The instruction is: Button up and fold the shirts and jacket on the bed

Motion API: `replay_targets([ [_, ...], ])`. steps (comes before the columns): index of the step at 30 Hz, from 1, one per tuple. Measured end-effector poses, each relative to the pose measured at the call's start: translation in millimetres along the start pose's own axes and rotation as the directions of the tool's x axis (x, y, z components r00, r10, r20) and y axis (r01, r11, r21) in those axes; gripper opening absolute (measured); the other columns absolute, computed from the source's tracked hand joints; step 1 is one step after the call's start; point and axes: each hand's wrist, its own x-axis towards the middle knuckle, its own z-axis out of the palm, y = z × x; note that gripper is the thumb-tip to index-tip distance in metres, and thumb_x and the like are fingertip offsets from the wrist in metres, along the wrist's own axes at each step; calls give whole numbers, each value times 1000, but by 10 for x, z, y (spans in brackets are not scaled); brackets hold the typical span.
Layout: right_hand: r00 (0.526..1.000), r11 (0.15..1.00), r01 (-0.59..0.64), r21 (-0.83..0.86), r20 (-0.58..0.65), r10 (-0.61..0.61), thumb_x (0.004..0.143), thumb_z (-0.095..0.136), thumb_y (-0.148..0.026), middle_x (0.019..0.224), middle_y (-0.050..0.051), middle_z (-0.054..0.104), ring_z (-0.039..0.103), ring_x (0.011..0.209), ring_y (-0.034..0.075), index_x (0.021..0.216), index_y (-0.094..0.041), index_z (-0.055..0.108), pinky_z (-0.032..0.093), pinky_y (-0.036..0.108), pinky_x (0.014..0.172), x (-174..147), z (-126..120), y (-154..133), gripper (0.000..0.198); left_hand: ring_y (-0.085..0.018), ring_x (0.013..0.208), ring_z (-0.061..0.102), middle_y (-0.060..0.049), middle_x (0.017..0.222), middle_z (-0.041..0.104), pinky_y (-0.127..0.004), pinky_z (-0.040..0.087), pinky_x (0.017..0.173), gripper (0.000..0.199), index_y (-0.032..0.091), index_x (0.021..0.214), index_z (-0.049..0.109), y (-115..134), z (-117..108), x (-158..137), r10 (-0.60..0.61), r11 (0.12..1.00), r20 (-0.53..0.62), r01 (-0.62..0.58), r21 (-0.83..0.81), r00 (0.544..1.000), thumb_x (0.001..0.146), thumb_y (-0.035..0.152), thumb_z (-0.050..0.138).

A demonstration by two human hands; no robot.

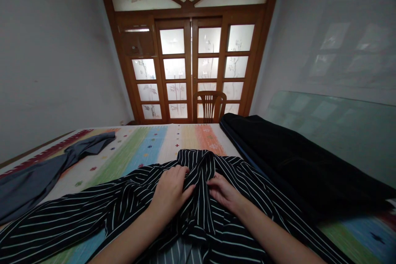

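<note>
A black shirt with thin white stripes [229, 218] lies spread out in front of me, its collar [193, 156] at the far end and its sleeves out to both sides. My left hand [171, 187] is on the front left of the button band, fingers bent into the cloth and thumb near the band. On the other side of the band, my right hand [224, 192] pinches the shirt's front edge between thumb and curled fingers. The fabric around both hands is rumpled. Near the bottom, the shirt's paler inner side shows.
Dark folded trousers [291, 156] lie to the right on the colourful striped bedsheet [133, 152]. A grey garment [58, 167] is on the left. Beyond stand a wooden chair [209, 97] and glazed wooden doors [188, 49]. A pale green panel [334, 128] leans at the right wall.
</note>
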Motion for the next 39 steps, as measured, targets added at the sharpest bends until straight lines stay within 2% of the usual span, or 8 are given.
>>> replay_targets([
  [7, 992, 934, 60, -351, 121, -18, 61, 57, -13, 88, 2, 62, 54, 86, 19, 93, -16, 56, 36, 38, 84, -119, 123, 11, 33, -20, 84, 49, -6, 89, 55, -33, 38, 74, 30, 15, 97, 47, -65, 43, 33, -103, 968, 14, 103, -228, 995, 71, 31, 49],
  [12, 970, 762, 204, -615, 232, -73, 62, 48, -6, 93, 0, 61, 54, 85, 18, 99, -19, 56, 39, 34, 81, -144, 151, 79, 40, -17, 78, 49, -3, 82, 54, -29, 37, 72, 20, 16, 84, 52, -142, 85, 106, -165, 870, 31, 160, -465, 986, 68, 29, 51],
  [15, 966, 726, 239, -645, 234, -110, 61, 46, -5, 95, 0, 60, 54, 84, 18, 95, -19, 57, 39, 33, 80, -132, 159, 77, 39, -14, 66, 48, 1, 66, 51, -25, 37, 62, 10, 16, 68, 52, -158, 108, 147, -199, 738, 137, 240, -631, 970, 67, 26, 51],
  [19, 985, 842, 162, -515, 138, -105, 62, 51, -10, 87, 0, 62, 55, 81, 18, 89, -17, 58, 39, 34, 80, -101, 150, 31, 29, -8, 50, 42, 6, 53, 46, -19, 32, 49, 15, 16, 63, 49, -150, 70, 166, -297, 393, 326, 426, -815, 897, 64, 29, 54],
  [22, 990, 936, 89, -341, -73, -121, 65, 54, -18, 87, 0, 62, 55, 83, 18, 90, -18, 54, 39, 34, 81, -70, 128, 8, 26, -7, 46, 43, 6, 52, 48, -18, 32, 47, 19, 15, 64, 50, -154, 48, 158, -347, 162, 408, 483, -860, 844, 61, 31, 59],
  [27, 960, 998, 1, -68, -281, -20, 65, 55, -27, 83, 2, 62, 57, 80, 18, 85, -19, 53, 40, 35, 80, -10, 77, 2, 21, -10, 52, 53, 0, 58, 58, -21, 39, 53, 21, 12, 67, 55, -147, 94, 151, -250, -173, 529, 500, -849, 811, 51, 18, 67],
  [32, 966, 994, 26, 108, -258, 2, 57, 59, -21, 68, 1, 63, 59, 74, 19, 70, -20, 54, 41, 35, 77, 29, 33, -24, 14, -10, 46, 53, 0, 54, 59, -20, 41, 48, 17, 12, 67, 57, -77, 52, 163, -189, -280, 579, 521, -806, 794, 52, 3, 55],
  [39, 989, 995, -26, 99, -144, 40, 48, 62, -16, 67, 1, 62, 57, 79, 21, 67, -20, 54, 40, 35, 77, 3, -4, -72, 21, -12, 45, 53, 2, 46, 55, -22, 42, 47, 12, 13, 57, 53, -130, -27, 181, -224, -326, 658, 580, -746, 719, 54, 4, 46],
])
